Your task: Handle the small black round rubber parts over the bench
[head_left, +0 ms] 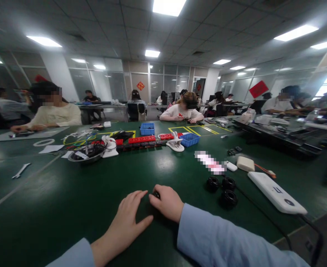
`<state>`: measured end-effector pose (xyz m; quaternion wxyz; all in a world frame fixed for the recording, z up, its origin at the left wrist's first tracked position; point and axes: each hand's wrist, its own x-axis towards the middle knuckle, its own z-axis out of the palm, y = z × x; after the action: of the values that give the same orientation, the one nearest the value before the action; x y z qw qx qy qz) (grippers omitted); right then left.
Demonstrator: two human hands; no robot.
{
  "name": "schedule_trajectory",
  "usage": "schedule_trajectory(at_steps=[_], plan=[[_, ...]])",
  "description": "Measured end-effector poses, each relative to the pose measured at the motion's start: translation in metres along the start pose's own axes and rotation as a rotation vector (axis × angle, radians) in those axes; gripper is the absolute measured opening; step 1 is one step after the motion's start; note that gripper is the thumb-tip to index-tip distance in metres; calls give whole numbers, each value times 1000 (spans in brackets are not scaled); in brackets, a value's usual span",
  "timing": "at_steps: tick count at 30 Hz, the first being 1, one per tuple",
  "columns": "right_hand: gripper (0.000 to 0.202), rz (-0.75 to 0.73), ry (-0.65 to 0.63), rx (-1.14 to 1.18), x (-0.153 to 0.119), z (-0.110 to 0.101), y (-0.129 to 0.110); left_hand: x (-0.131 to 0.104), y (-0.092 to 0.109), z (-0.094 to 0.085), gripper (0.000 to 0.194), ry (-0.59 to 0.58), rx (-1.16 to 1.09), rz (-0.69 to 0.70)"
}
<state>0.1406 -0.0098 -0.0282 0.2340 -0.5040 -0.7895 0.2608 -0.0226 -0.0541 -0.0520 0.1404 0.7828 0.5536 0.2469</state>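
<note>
My left hand [127,218] is over the green table [77,204], its thumb apart from the other fingers and nothing between them. Just to its right, my right hand [167,202] is closed around a small black object [156,194], most of which the fingers hide. The hands do not touch each other. Right of my right hand lie several black round parts [229,198], and a white power bank [277,191] with a black cable attached is farther right.
Behind the hands stand a metal bowl [85,159] of black parts, a red and black strip [141,140], a white clamp-like stand [176,144] and blue bins [147,129] [190,139]. A wrench [21,170] lies left. A black tray [280,137] is back right. People sit around.
</note>
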Motion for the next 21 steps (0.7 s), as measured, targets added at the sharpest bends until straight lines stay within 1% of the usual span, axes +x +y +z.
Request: schedule_trajectory(at_steps=[3,5,6,9,11,13,15,17,19,21], plan=[[34,45,67,185,21,8,1,18,8,1,51,22,-109,-47],[40,64,120,283,30,13,-2,33,14,3,46,56,-213,-95],[41,70,149,321,32,15,-3,40,16,4,42,92,-261,-113],[36,88,220,396,32,13,-4,57,22,8,31,212,-385,-100],[31,109,251,411,29,7,-3,65,26,12,23,247,-502,-82],[28,127,272,406,27,1,-3,70,32,17,18,287,-668,-121],[28,140,282,304,25,-5,-5,75,38,22,17,378,-852,-243],[28,155,277,106,24,-11,-9,79,45,27,18,454,-981,-374],[27,168,258,-106,23,-16,-14,81,52,29,17,470,-1059,-461],[25,161,251,-245,23,-18,-18,82,56,30,18,436,-1129,-523]])
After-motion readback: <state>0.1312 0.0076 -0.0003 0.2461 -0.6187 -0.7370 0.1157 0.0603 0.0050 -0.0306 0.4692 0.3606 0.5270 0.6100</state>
